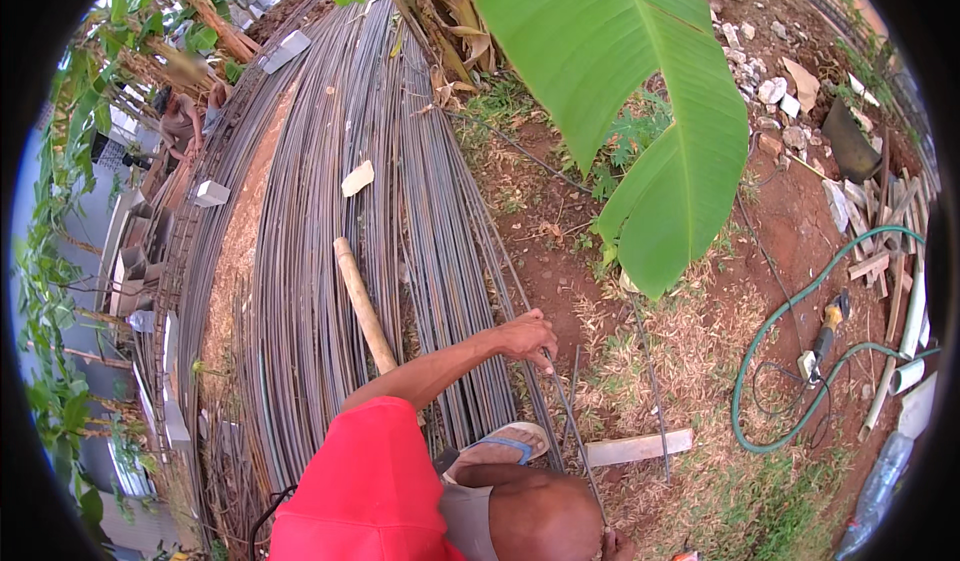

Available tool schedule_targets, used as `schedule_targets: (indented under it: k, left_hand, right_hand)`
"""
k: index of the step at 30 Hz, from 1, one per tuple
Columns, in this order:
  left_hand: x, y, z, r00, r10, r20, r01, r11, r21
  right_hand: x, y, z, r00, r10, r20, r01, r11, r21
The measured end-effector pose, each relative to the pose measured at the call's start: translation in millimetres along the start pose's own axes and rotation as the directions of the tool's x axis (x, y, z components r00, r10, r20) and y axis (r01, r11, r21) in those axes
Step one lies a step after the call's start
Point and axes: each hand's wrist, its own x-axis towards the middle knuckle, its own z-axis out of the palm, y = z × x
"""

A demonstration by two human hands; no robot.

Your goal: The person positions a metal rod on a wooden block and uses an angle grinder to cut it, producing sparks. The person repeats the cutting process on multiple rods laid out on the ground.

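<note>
My left hand (528,339) reaches out from a red sleeve, its fingers closed round a thin steel rod (575,431) at the right edge of a large bundle of rods (340,161). The rod slants down past my bent knee (545,521) toward the lower edge. There my right hand (618,544), partly cut off by the picture's edge, appears closed on the rod's near part. My foot in a blue-strapped flip-flop (500,446) rests beside the bundle. A short wooden plank (640,448) lies on the ground to the right, with another rod (652,391) across it.
A wooden pole (362,301) and a pale block (357,178) lie on the bundle. A banana leaf (660,121) hangs ahead. At right are a green hose (745,381), an angle grinder (828,331) and scrap wood (885,221). Another person (180,121) crouches far left.
</note>
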Motion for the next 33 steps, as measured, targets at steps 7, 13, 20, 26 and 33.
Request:
schedule_targets:
  k: [7,13,20,26,33]
  left_hand:
    - [4,-19,-15,0.419,-0.245,-0.875,0.377,0.923,-0.077]
    - [17,-98,-62,0.047,-0.976,-0.211,-0.397,0.175,-0.901]
    - [-3,-114,-100,0.311,-0.933,-0.180,-0.757,-0.129,-0.641]
    - [-46,-61,-160,0.236,-0.894,-0.381,-0.853,-0.003,-0.521]
    - [-93,-28,-214,0.177,-0.880,-0.441,-0.863,0.077,-0.500]
  right_hand:
    - [25,-57,-90,0.970,0.225,0.091,-0.238,0.956,0.173]
    - [14,-94,-150,0.951,0.267,0.156,-0.297,0.929,0.220]
    - [-4,-107,-167,0.948,0.289,0.137,-0.315,0.915,0.251]
    - [-26,-111,-169,0.940,0.311,0.142,-0.339,0.897,0.282]
    - [-47,-104,-159,0.924,0.340,0.174,-0.378,0.877,0.297]
